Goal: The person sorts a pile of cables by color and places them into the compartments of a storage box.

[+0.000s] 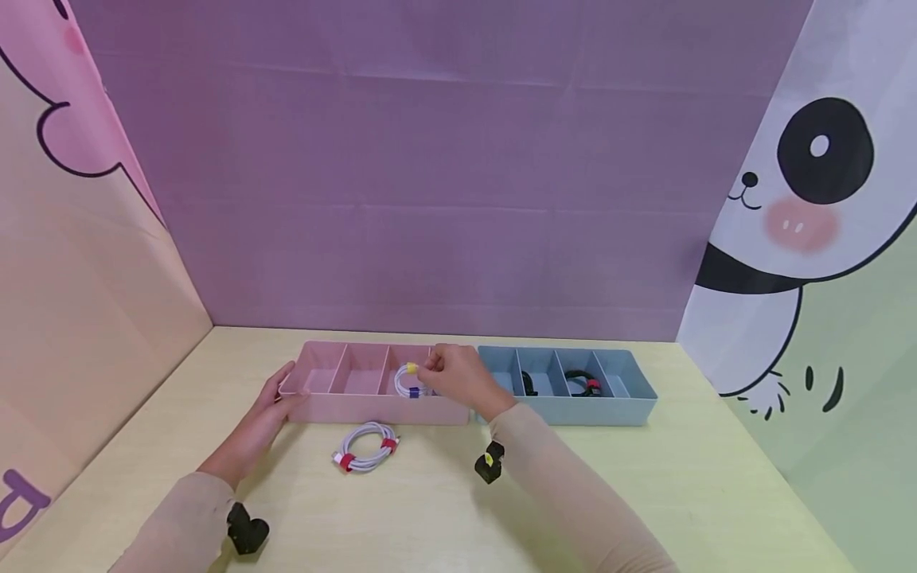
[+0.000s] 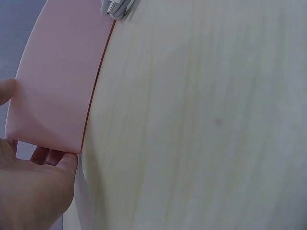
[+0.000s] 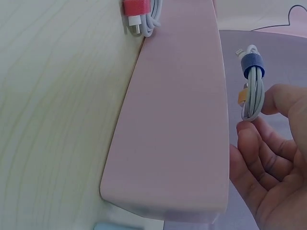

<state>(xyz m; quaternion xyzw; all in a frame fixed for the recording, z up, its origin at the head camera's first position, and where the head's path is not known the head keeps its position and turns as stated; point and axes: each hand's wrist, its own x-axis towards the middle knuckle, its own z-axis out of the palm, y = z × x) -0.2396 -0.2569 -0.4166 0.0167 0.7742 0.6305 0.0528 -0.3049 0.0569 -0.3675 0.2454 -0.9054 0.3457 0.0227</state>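
Observation:
My right hand point(image 1: 462, 376) pinches a coiled white cable point(image 3: 256, 91) by its edge, between thumb and fingertip. The coil carries a blue strap and a yellow strap and hangs upright over the third compartment of the pink divided box point(image 1: 380, 409). At the box's left end, my left hand point(image 1: 268, 410) grips the corner, its thumb near the front rim and its fingers along the end wall, as the left wrist view shows. Another coiled cable point(image 1: 367, 447), pale grey with two red straps, lies on the table in front of the pink box.
A blue divided box point(image 1: 573, 411) stands to the right, end to end with the pink one. Inside it are a black cable point(image 1: 528, 383) and a black coil with a red strap point(image 1: 591, 387), in separate compartments. A purple backdrop point(image 1: 444, 199) rises behind the table point(image 1: 401, 525).

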